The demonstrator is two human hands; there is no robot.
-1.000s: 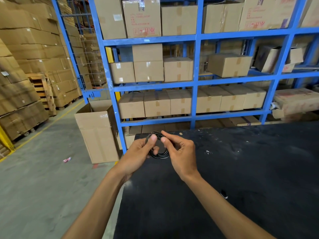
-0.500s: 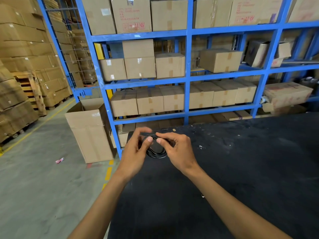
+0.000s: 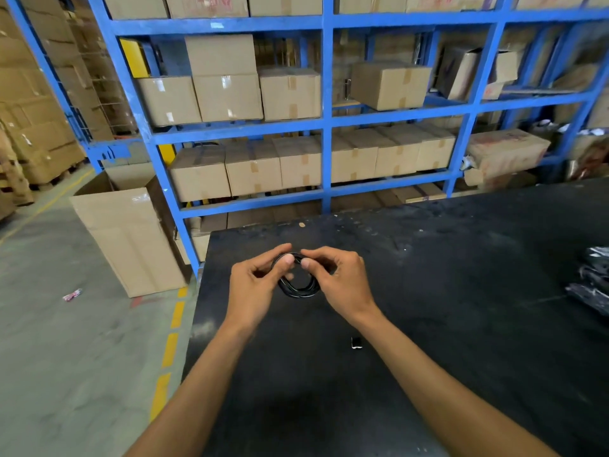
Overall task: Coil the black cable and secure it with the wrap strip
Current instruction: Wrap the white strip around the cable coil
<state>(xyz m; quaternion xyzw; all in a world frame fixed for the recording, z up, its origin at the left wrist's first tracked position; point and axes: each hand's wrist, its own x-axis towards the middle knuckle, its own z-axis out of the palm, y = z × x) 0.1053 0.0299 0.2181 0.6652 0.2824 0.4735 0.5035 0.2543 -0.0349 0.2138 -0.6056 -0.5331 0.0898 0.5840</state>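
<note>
Warehouse bay: blue shelving (image 3: 326,127) stacked with cartons behind, black worktable (image 3: 428,324) in front, one open carton (image 3: 128,239) on the floor at the left.

Black cable (image 3: 298,285) is already a small round coil, held up over the table's far-left corner between both hands. Left hand (image 3: 253,288) pinches the coil's upper left edge, thumb on top. Right hand (image 3: 342,285) pinches the upper right edge, thumb tip nearly meeting the left thumb. Both grasping the coil, neither loose.

Change vs a second ago: coil and hands sit over the tabletop now, earlier they hung off its left edge against the shelving. Thumbs have closed in to the same spot at the top of the loop. Coil shape itself looks the same, no loose tail visible.

My read: coiling is done, this is the securing step. Thumbs converging suggests the wrap strip is being worked at that point, but I can't make out the strip, too small and black on black.

Small dark piece (image 3: 356,343) lies on the table near the right forearm; can't tell what it is. Dark bundles (image 3: 593,282) at the table's right edge.
</note>
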